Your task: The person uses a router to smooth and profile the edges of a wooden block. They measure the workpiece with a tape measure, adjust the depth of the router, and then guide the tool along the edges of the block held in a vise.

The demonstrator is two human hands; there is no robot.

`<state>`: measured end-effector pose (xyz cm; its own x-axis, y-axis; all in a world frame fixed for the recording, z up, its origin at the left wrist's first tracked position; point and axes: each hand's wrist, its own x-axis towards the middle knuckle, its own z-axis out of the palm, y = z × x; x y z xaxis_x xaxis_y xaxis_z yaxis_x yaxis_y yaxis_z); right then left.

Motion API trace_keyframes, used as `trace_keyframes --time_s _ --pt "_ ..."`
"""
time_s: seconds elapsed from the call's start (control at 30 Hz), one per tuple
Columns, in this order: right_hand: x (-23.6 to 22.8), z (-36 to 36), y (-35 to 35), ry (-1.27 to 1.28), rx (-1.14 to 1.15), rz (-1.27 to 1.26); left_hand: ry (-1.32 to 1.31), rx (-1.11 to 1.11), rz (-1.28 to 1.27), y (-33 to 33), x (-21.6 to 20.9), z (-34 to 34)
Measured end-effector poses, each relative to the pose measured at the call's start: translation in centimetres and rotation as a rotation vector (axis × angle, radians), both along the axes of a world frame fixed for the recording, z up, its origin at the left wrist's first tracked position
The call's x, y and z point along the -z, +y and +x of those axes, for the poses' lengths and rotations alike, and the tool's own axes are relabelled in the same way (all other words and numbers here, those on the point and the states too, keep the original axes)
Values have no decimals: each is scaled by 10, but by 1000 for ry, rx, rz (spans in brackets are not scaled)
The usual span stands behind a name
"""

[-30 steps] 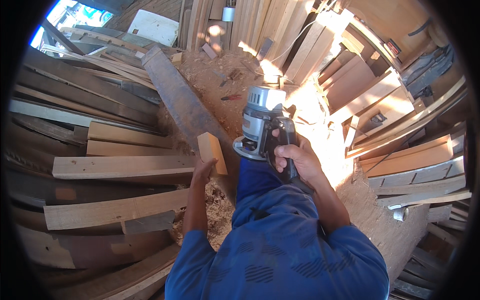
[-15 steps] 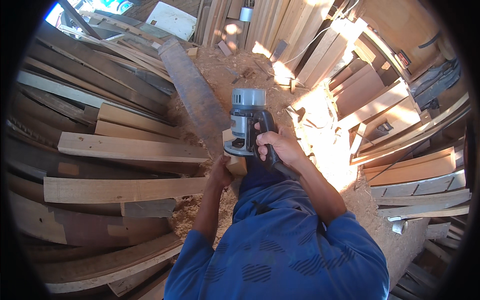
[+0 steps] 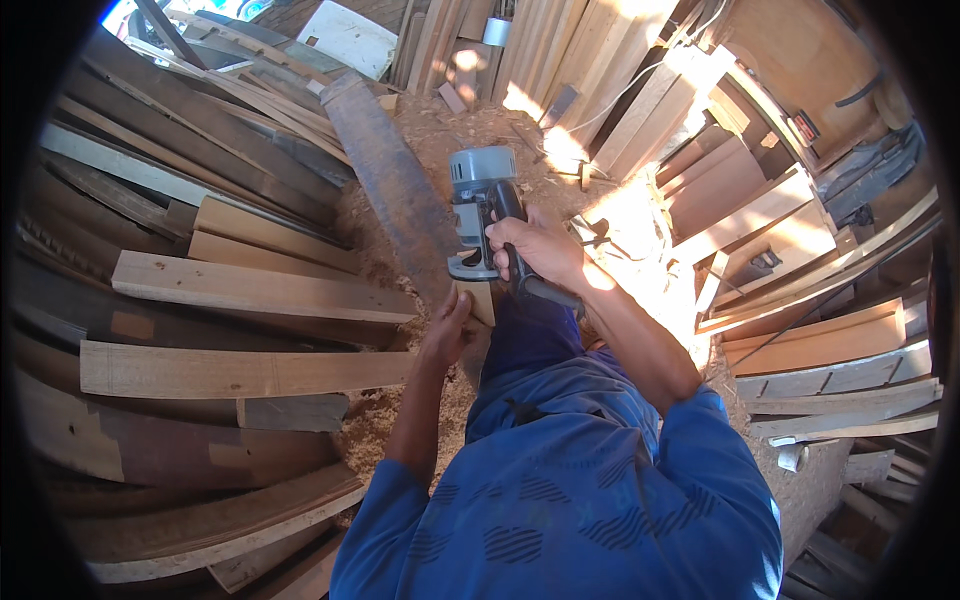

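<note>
My right hand grips the black handle of a grey handheld power router, its base resting on top of a small pale wooden block. My left hand holds that block from the left side, against a long dark plank that runs away from me. Blue sleeves cover both my upper arms at the bottom of the view.
Stacked planks lie to the left, some pale, some dark. Sawdust is heaped below my left arm. Upright boards and more planks crowd the right, partly in bright sunlight. A white sheet leans at the back.
The router and my right hand have come closer to me and lower in view. My left hand stays on the block. The view has shifted, with the plank stack sliding up and left.
</note>
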<state>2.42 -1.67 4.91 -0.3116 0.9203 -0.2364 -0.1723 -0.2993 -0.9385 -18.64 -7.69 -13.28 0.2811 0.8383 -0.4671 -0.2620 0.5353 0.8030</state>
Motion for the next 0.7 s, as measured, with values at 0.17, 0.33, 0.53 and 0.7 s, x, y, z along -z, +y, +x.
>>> trace_keyframes --time_s 0.17,0.33,0.53,0.7 --pt "0 -6 18 -30 18 -12 328 37 -79 17 -2 9" --pt "12 -19 38 12 34 -53 489 -104 263 40 71 -9" --pt "24 -5 50 18 93 -88 250 -48 321 53 37 11" --pt "25 -8 58 -22 108 -112 269 -41 340 54 18 15"
